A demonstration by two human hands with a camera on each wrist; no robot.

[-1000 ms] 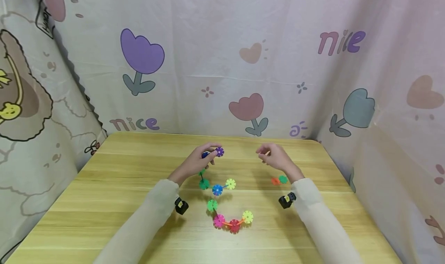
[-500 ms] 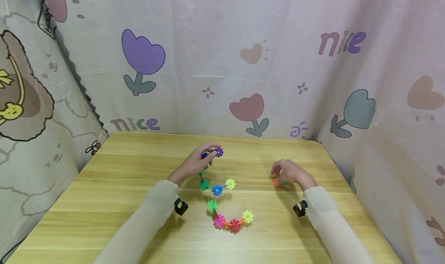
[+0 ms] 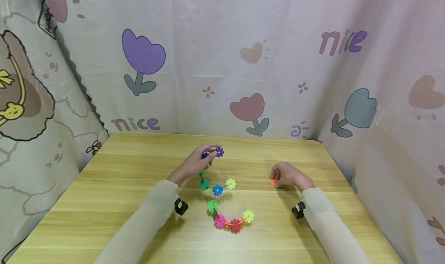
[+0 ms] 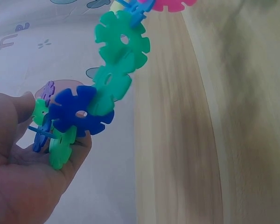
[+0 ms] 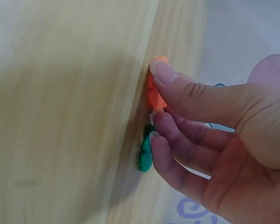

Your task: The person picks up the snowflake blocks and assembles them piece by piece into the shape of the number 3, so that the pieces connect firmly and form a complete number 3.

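My left hand (image 3: 196,161) holds one end of a chain of notched plastic snowflake discs, with a purple disc (image 3: 219,152) showing past the fingertips. In the left wrist view, a dark blue disc (image 4: 74,109) and green discs (image 4: 123,39) sit by the thumb and fingers. The rest of the chain hangs toward the table, past a blue disc (image 3: 217,190) to a red disc (image 3: 235,225). To the right, my right hand (image 3: 286,174) pinches an orange snowflake disc (image 5: 155,91) between thumb and fingers. Beside its lower fingers is a green disc (image 5: 146,151); whether they touch it I cannot tell.
Both hands work over a light wooden table (image 3: 104,202). A patterned curtain (image 3: 208,63) stands behind its far edge and along the sides. Small black cameras (image 3: 181,206) sit at both wrists.
My right hand has come down and to the right from above the table to the loose discs, and now pinches the orange one. The left hand has stayed almost still with the chain.
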